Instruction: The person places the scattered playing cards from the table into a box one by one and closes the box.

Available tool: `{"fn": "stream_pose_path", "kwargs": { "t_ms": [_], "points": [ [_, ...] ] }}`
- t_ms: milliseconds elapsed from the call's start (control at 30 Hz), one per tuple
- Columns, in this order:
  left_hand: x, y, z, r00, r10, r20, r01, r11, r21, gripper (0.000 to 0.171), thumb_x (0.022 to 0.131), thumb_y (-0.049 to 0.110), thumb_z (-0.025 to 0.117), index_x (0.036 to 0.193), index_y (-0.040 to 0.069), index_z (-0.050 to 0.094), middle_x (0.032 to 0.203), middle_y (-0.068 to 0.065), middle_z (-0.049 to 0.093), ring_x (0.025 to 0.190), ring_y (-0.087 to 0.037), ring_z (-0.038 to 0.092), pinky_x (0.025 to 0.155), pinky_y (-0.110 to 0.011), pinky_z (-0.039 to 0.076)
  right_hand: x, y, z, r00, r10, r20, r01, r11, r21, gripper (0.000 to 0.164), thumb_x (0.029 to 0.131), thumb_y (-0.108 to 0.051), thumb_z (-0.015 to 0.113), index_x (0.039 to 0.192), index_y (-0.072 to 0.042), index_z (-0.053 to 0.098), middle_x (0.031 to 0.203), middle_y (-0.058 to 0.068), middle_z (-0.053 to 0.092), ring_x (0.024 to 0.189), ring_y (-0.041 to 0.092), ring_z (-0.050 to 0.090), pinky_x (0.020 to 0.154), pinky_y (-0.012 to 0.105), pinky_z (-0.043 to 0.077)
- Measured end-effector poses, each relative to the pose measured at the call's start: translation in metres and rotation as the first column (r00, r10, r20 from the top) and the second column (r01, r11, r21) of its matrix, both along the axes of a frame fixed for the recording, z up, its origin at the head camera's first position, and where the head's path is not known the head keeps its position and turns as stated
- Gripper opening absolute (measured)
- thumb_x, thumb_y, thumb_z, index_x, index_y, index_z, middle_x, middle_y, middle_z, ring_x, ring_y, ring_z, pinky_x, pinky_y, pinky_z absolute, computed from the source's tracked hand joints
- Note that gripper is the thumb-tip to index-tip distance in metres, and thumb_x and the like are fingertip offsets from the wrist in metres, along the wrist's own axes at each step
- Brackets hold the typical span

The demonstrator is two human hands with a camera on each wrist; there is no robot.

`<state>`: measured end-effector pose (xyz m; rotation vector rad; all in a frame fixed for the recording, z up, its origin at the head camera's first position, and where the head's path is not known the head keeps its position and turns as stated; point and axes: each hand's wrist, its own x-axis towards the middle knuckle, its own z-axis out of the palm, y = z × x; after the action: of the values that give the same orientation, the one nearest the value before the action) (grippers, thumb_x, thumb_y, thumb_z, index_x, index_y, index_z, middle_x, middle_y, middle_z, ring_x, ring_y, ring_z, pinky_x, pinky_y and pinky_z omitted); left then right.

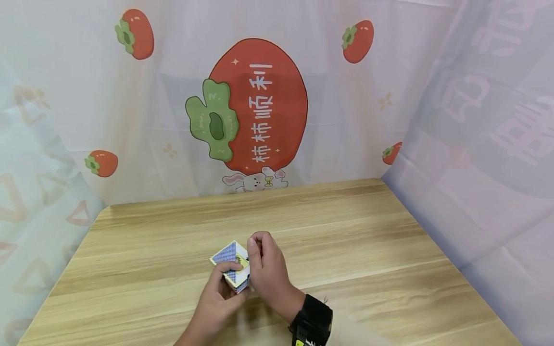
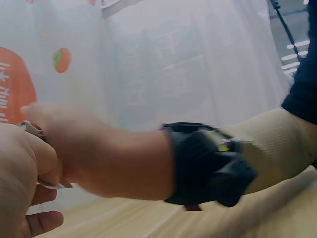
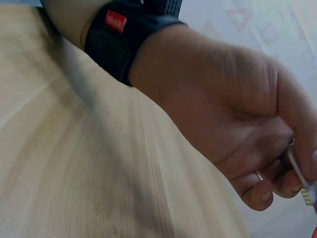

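My left hand [image 1: 222, 290] holds a small card box [image 1: 225, 254] with a blue checked pattern, white parts and a yellow patch. Its thumb lies across the top, while the fingers are underneath. At the box's right end is my right hand [image 1: 270, 269], fingers curled and thumb against the edge; its pinch is partly hidden. The left wrist view has the left hand [image 2: 25, 168] at its left border, with the right hand [image 2: 84, 144] blurred behind it. A thin edge of the box [image 3: 307, 196] shows at the right wrist view's right border.
Both hands are over a wood-grain table [image 1: 368, 230]. A pale cloth backdrop [image 1: 173, 57] printed with persimmons stands behind it, and cloth panels close off both sides. A black wrist strap [image 1: 311, 317] is on the right wrist.
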<state>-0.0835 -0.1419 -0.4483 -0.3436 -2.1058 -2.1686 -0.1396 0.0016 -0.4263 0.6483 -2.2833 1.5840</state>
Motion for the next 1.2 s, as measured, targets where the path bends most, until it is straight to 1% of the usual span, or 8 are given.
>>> {"fn": "stream_pose_path", "kwargs": {
  "t_ms": [167,300,467,633,867,1000,1100,1200],
  "points": [
    [0.002,0.005,-0.002,1.000,0.011,0.019,-0.011,1.000,0.005,0.049,0.084,-0.016,0.066,0.125,0.002,0.045,0.116,-0.024,0.058,0.099,-0.015,0.067,0.078,-0.026,0.059,-0.004,0.001,-0.002,0.999,0.021,0.049,-0.022,0.999,0.034,0.025,0.112,-0.030,0.034,0.115,-0.010,0.049,0.087,-0.002,0.044,0.070,0.008,0.042,0.059,0.021,0.040],
    [0.001,0.005,-0.003,0.999,0.029,-0.026,-0.029,1.000,0.003,0.050,0.084,-0.018,0.065,0.125,-0.001,0.043,0.116,-0.029,0.056,0.099,-0.014,0.066,0.078,-0.025,0.059,-0.005,0.002,0.002,0.970,0.085,0.229,-0.098,0.994,0.044,0.034,0.111,-0.040,0.035,0.123,-0.011,0.048,0.094,0.001,0.052,0.076,0.009,0.051,0.063,0.023,0.046],
    [0.000,0.003,-0.003,0.999,0.026,-0.026,-0.025,1.000,0.005,0.051,0.086,-0.017,0.064,0.127,0.000,0.040,0.127,-0.036,0.048,0.104,-0.013,0.065,0.080,-0.025,0.058,-0.005,0.007,0.009,0.850,0.181,0.495,-0.161,0.983,-0.083,0.039,0.105,-0.039,0.053,0.131,-0.011,0.046,0.100,0.005,0.059,0.081,0.015,0.058,0.063,0.028,0.050],
    [-0.002,0.001,-0.001,1.000,0.008,0.012,-0.008,1.000,-0.011,0.058,0.086,-0.014,0.066,0.133,0.002,0.035,0.133,-0.036,0.045,0.109,-0.014,0.063,0.084,-0.024,0.058,-0.007,0.017,0.015,0.761,0.275,0.587,-0.220,0.961,-0.166,0.049,0.099,-0.031,0.065,0.138,-0.012,0.042,0.095,0.008,0.064,0.078,0.018,0.063,0.063,0.030,0.049],
    [-0.006,-0.001,0.005,0.985,-0.013,0.174,0.030,0.995,-0.094,0.079,0.090,0.005,0.074,0.151,0.023,0.026,0.127,-0.020,0.052,0.107,-0.022,0.057,0.085,-0.025,0.056,-0.019,0.036,0.021,0.780,0.265,0.566,-0.177,0.962,-0.206,0.062,0.092,-0.026,0.074,0.143,-0.012,0.042,0.096,0.011,0.068,0.081,0.019,0.068,0.069,0.030,0.056],
    [-0.011,-0.003,0.008,0.989,0.117,0.095,-0.087,0.958,-0.272,0.070,0.100,0.023,0.066,0.153,0.021,0.021,0.135,-0.016,0.044,0.112,-0.027,0.048,0.086,-0.031,0.055,-0.027,0.048,0.026,0.802,0.213,0.558,-0.112,0.971,-0.210,0.068,0.088,-0.027,0.078,0.144,-0.013,0.042,0.098,0.014,0.067,0.081,0.020,0.069,0.069,0.030,0.055],
    [-0.015,-0.005,0.012,0.970,0.243,-0.017,-0.231,0.894,-0.383,0.064,0.100,0.028,0.065,0.151,0.015,0.028,0.145,-0.017,0.035,0.123,-0.032,0.041,0.098,-0.044,0.047,-0.031,0.056,0.031,0.810,0.184,0.557,-0.102,0.979,-0.175,0.072,0.085,-0.027,0.081,0.145,-0.016,0.042,0.104,0.015,0.066,0.083,0.021,0.069,0.072,0.032,0.054],
    [-0.019,-0.006,0.018,0.955,0.268,-0.124,-0.295,0.837,-0.462,0.058,0.097,0.026,0.069,0.145,0.011,0.039,0.150,-0.019,0.031,0.135,-0.040,0.030,0.104,-0.063,0.035,-0.034,0.064,0.035,0.802,0.215,0.558,-0.171,0.976,-0.132,0.076,0.084,-0.025,0.082,0.147,-0.018,0.040,0.102,0.015,0.067,0.082,0.022,0.070,0.073,0.035,0.056]
  ]
}}
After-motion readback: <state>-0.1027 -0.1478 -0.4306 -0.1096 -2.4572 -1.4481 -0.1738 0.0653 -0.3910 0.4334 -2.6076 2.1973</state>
